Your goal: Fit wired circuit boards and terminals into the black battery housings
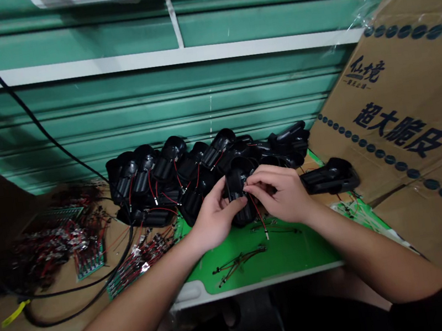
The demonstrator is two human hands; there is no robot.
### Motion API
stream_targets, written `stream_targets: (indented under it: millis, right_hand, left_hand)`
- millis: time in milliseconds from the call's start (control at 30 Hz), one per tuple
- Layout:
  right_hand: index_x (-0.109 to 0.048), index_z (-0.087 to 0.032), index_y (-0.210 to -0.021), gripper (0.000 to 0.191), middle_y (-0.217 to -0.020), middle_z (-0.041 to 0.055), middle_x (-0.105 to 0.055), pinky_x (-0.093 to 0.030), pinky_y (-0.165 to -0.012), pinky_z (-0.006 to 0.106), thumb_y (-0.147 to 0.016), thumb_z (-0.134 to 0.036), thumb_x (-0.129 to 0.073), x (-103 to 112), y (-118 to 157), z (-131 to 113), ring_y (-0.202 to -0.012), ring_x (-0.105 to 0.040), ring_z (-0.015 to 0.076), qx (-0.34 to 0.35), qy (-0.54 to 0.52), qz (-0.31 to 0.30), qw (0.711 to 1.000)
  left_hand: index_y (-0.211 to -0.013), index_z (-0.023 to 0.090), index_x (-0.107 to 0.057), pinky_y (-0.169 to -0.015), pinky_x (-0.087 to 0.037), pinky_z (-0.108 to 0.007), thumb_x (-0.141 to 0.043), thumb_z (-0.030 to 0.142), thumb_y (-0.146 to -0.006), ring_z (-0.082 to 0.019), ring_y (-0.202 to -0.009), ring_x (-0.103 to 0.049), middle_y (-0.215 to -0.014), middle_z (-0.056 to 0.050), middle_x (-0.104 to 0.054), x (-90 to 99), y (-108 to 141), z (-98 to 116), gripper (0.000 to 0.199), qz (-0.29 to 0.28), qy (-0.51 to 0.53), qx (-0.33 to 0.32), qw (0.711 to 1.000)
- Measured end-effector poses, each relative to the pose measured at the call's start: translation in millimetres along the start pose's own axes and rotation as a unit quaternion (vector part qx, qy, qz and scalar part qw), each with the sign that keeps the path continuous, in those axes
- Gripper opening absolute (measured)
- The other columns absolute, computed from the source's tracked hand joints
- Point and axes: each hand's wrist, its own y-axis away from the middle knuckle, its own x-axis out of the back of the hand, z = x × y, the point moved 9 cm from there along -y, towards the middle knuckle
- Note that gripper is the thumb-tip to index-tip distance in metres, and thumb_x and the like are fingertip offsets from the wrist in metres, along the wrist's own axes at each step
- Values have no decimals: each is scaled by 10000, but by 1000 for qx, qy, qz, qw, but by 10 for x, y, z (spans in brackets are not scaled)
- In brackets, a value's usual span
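Note:
In my left hand (pixel 217 215) is a black plastic housing (pixel 238 177) with a rounded cup-shaped top, gripped between thumb and fingers above a green board (pixel 286 258). The fingertips of my right hand (pixel 279 191) are pinched together against the housing's face, at the upper end of a thin red wire (pixel 258 214). That wire hangs down to a small white connector (pixel 266 235). The exact bit between the right fingertips is partly hidden. Several loose dark wires (pixel 240 262) lie on the board below my hands.
Behind my hands, several similar black housings (pixel 172 153) with red wires are piled up. Another housing (pixel 329 176) lies at right, near a cardboard box (pixel 406 119). Wired circuit boards (pixel 136 265) and a black cable (pixel 73 289) lie at left. A green shutter wall (pixel 142 88) stands behind.

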Motion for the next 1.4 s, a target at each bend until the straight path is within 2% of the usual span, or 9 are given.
stream_targets:
  millis: [267, 467, 733, 867, 967, 1200, 1400]
  right_hand:
    - [-759, -128, -971, 146, -934, 42, -723, -485, -665, 204, -1072, -195, -677, 5, 9, -55, -727, -601, 54, 20, 4, 26, 999]
    - [-752, -117, -987, 95, -933, 40, -718, -510, -716, 203, -1054, -154, -696, -31, 37, -72, -789, -629, 64, 54, 2, 38, 998]
    - [-769, -115, -983, 102, -944, 36, -734, -540, -757, 206, -1051, -159, -708, -50, 17, -42, -828, -669, 69, 47, -13, 8, 999]
    - [-789, -107, -1025, 101, -948, 50, -733, -511, -645, 177, -1041, -167, -709, -49, 14, -43, -734, -621, 49, 42, -33, -12, 999]
    - [-797, -105, -1051, 113, -935, 55, -730, -501, -609, 165, -1036, -168, -706, -46, 15, -51, -692, -600, 41, 44, -37, -18, 998]
    - [-785, -104, -1049, 106, -947, 59, -746, -526, -686, 198, -1045, -131, -682, -33, 22, -126, -777, -651, 71, 95, -3, -5, 995]
    - [-815, -116, -1015, 107, -942, 38, -756, -553, -749, 213, -1041, -168, -725, -52, 24, -13, -811, -695, 80, 78, -25, -24, 996]
  left_hand:
    - [-1163, 121, -647, -821, -548, -204, -998, 245, -617, -91, -885, -611, -1079, -37, -737, 1, 11, 17, 661, 5, -1, -1, 1000]
    - [-1153, 128, -645, -668, -449, -190, -975, 267, -635, -61, -729, -503, -859, 28, -618, 46, -11, -24, 629, 13, -36, 2, 999]
    - [-1149, 104, -657, -832, -536, -209, -968, 209, -612, -106, -905, -612, -1028, -34, -732, 49, -7, -11, 628, 29, -17, -17, 999]
    - [-1257, 107, -650, -866, -546, -222, -957, 172, -612, -116, -935, -646, -1131, -61, -765, 58, -12, -4, 717, 32, -4, -27, 999]
    - [-1250, 114, -657, -893, -548, -227, -944, 163, -624, -120, -945, -661, -1155, -68, -775, 58, -19, -6, 691, 30, -4, -33, 999]
    - [-1194, 110, -678, -828, -537, -219, -940, 175, -584, -112, -883, -637, -1086, -50, -783, 54, 2, 7, 667, 42, -6, -11, 999]
    - [-1176, 116, -711, -772, -507, -230, -899, 339, -691, -102, -819, -578, -1069, -48, -780, 103, 15, 48, 566, 60, -57, -25, 996]
